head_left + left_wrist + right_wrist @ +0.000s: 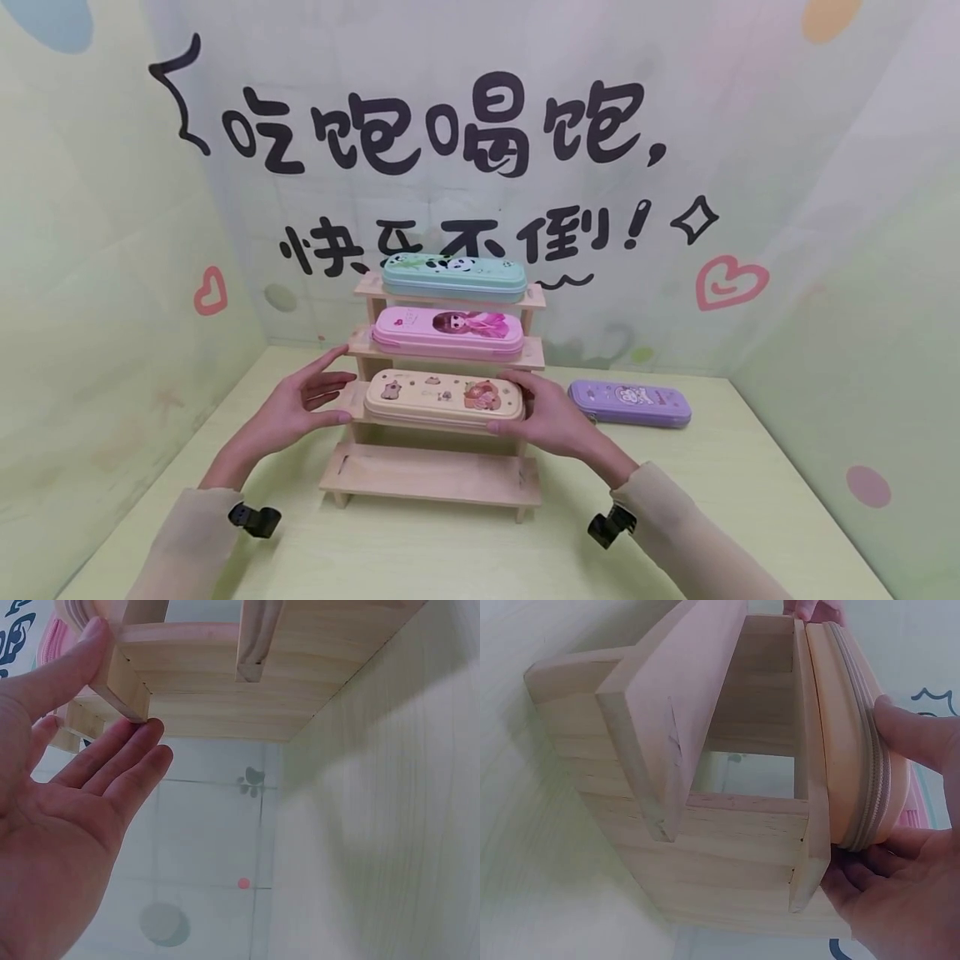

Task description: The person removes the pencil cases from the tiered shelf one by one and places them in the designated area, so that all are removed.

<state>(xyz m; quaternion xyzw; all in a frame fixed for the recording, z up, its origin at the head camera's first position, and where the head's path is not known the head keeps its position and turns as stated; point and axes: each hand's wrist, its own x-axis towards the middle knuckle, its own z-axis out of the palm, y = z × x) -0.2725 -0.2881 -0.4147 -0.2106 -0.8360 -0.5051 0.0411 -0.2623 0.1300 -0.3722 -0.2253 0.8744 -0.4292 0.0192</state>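
A tiered wooden rack [438, 473] stands on the table, stepping up towards the back. On its second step from the bottom lies a beige pencil case [420, 400] with a zipper and bear-like pictures. My right hand [551, 417] grips the case's right end, thumb in front and fingers behind. In the right wrist view, the case [847, 735] sits flat against the board. My left hand [296, 402] holds that step's left end between thumb and fingertips, beside the case. In the left wrist view, the fingertips [155, 731] meet the board's corner.
A pink pencil case [450, 332] with a doll picture lies one step higher. The green panda pencil case [453, 277] occupies the top step. To the right, a purple pencil case [630, 404] rests on the table. A printed backdrop [480, 50] closes off the back and sides.
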